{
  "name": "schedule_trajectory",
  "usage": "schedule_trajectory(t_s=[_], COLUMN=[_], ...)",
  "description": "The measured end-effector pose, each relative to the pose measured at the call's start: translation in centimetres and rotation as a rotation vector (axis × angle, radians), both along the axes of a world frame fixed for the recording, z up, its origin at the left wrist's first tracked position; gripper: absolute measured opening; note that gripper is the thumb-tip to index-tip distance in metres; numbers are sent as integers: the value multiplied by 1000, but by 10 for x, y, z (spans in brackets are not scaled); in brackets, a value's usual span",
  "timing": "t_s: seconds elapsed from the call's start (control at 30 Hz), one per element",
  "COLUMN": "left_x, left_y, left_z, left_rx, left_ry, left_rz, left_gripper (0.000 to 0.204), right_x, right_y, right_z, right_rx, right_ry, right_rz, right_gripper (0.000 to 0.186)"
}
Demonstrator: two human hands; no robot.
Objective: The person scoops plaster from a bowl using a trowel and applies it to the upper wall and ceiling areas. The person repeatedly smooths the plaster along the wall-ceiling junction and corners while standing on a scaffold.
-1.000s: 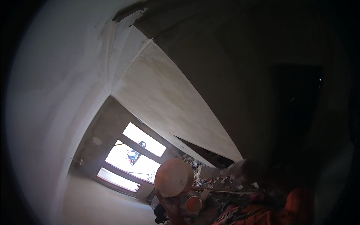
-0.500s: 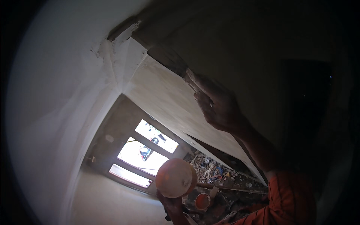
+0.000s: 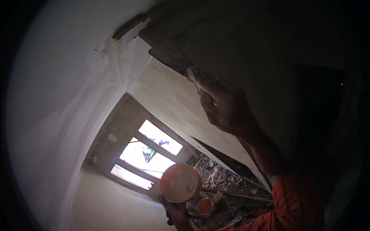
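Note:
My right hand [image 3: 221, 102] is raised, fingers wrapped round a wide flat scraper [image 3: 167, 59], its blade against the upper plastered edge beside the white corner [image 3: 129, 59]. Low in the middle, my left hand [image 3: 175, 210] grips a round orange container [image 3: 180, 181] with a pale, smudged round face showing. The dim plastered surface above the blade is too dark to make out in detail.
A pale wall [image 3: 50, 96] curves along the left. Below are openings with glare, a motorbike [image 3: 147, 154] outside, rubble [image 3: 216, 171], an orange bucket [image 3: 205, 206] and a long pole [image 3: 235, 195]. A dark recess [image 3: 316, 107] is at the right.
My right hand has risen with the scraper from low right to the upper edge, shifting slightly up-left in the last half second. My left hand still holds the container.

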State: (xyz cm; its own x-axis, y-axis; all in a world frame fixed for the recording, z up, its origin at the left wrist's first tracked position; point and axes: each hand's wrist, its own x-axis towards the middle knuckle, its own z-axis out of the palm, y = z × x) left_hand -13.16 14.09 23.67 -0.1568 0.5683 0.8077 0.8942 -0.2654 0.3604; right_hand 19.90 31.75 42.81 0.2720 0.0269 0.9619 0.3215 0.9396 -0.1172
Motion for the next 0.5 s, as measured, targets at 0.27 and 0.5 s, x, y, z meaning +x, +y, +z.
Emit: schedule_trajectory(t_s=[0.27, 0.5], left_x=[43, 47], left_y=[5, 3], left_z=[20, 25], left_rx=[18, -39], left_ry=[-245, -309], left_rz=[-141, -227], left_gripper=[78, 77], right_x=[1, -5], right_y=[-4, 9], right_z=[4, 5], right_rx=[-9, 102], right_ry=[-22, 36], right_rz=[-16, -13], right_gripper=[45, 45])
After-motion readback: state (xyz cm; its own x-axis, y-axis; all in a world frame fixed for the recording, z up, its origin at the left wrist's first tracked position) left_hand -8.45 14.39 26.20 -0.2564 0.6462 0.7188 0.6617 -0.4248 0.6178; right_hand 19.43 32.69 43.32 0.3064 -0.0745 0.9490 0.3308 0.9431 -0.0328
